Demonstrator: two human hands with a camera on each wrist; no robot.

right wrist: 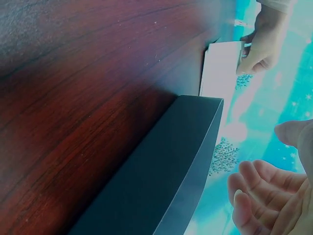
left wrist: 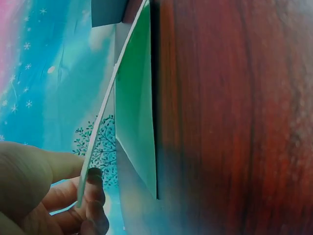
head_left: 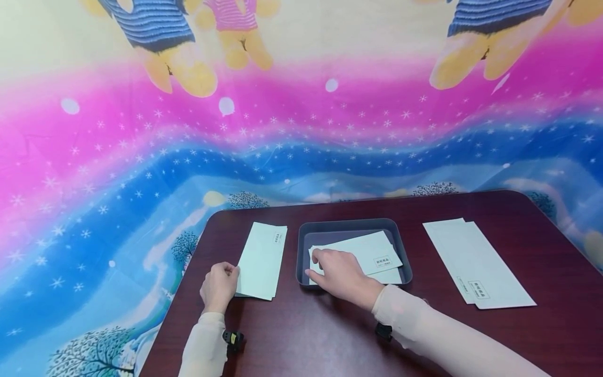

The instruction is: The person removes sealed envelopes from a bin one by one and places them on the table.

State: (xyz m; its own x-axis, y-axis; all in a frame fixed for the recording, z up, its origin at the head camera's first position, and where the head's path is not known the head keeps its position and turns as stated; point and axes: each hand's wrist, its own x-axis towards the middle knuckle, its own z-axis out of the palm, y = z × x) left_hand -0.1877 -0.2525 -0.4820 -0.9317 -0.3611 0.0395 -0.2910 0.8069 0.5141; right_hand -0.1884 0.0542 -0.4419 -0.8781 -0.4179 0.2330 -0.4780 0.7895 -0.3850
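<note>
I am seeing white envelopes (head_left: pixel 478 264) lying on the right of the dark wooden table (head_left: pixel 542 335), a colourful starry cloth (head_left: pixel 118 173) hanging behind.

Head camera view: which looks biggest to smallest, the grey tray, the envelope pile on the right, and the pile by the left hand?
1. Right envelope pile, though the tray is close.
2. Grey tray.
3. Left envelope pile, gripped at its near corner by the left hand.
</note>
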